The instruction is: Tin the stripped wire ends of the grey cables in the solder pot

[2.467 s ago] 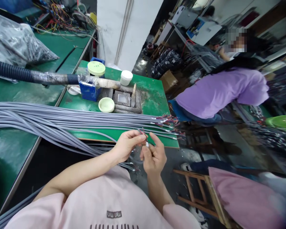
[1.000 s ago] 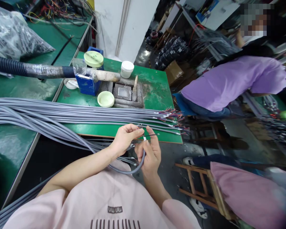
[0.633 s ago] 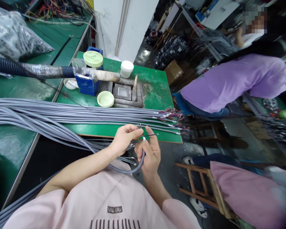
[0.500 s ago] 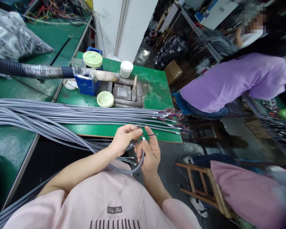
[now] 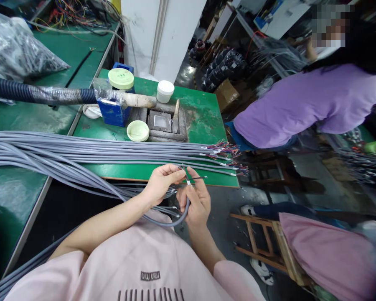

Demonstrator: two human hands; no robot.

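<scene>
My right hand (image 5: 196, 202) is wrapped round the end of a grey cable (image 5: 166, 223) that loops down toward my lap. My left hand (image 5: 161, 183) pinches the thin coloured wires (image 5: 184, 171) fanning out of that cable's stripped end, just above my right thumb. One dark wire sticks out to the right past my right fingers. Both hands hover in front of the near edge of the green table (image 5: 203, 121). A thick bundle of grey cables (image 5: 81, 152) lies across the table, its stripped coloured ends (image 5: 227, 152) pointing right.
On the table stand a blue box (image 5: 114, 113), a metal solder pot (image 5: 163, 123), a pale green dish (image 5: 138, 131) and a white jar (image 5: 165, 91). A corrugated hose (image 5: 34, 94) comes in from the left. A person in purple (image 5: 303, 104) bends at right; a wooden stool (image 5: 263, 246) stands nearby.
Since 2.5 s ago my right hand has taken a fuller grip on the cable, which now loops below it. Over the last second my hands have barely moved; the person in purple has shifted a little.
</scene>
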